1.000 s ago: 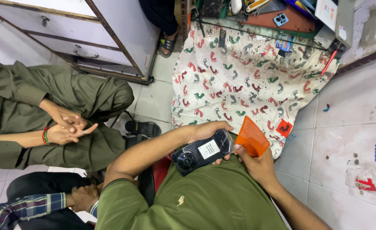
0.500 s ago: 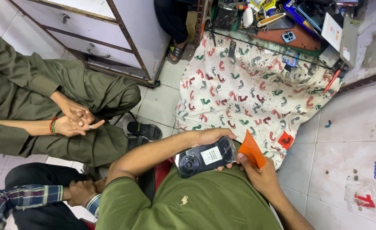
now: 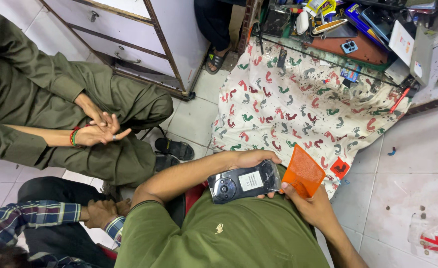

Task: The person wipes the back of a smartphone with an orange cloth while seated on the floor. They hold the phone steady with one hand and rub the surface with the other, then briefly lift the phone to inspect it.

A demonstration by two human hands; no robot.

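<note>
The view is filled at the left by a seated person in olive clothes, whose clasped hands have drifted lower and rightward in the picture than they were a second ago, so the camera has tilted, not the scene; the footprint-patterned cloth is likewise seen larger and lower; the cluttered desk above it is now shown more fully. The phone, dark with a round camera ring and a white sticker, is held against the green shirt, as before; the left hand is clamped over its upper edge. The orange packet has been swung upright beside the phone's right end; the right hand is pinched on its lower corner.
</note>
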